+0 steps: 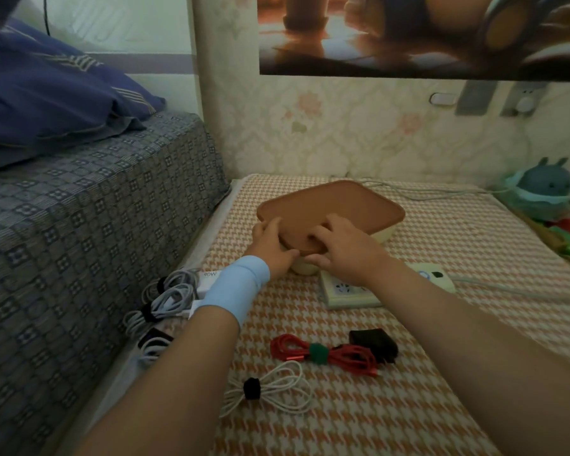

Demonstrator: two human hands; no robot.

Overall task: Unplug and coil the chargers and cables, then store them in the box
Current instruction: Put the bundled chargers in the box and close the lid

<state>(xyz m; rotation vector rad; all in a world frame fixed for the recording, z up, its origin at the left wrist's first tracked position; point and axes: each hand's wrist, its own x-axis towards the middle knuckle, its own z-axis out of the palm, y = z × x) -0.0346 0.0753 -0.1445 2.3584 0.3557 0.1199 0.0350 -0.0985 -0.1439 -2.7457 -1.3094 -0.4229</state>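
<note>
Cables lie tied up on the checked cloth, not in the box yet: a white cable nearest, then a red cable beside a black charger. Past the power strip, the left hand and right hand both curl their fingers round the near edge of the brown lid on the cream box. If the lid sticks, a hard pull could lift or tip the whole box.

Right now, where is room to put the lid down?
The lid could go on bare cloth right of the box, between it and the plush toy. Crowded: cable bundles at left, red cable and white cable in front.
</note>
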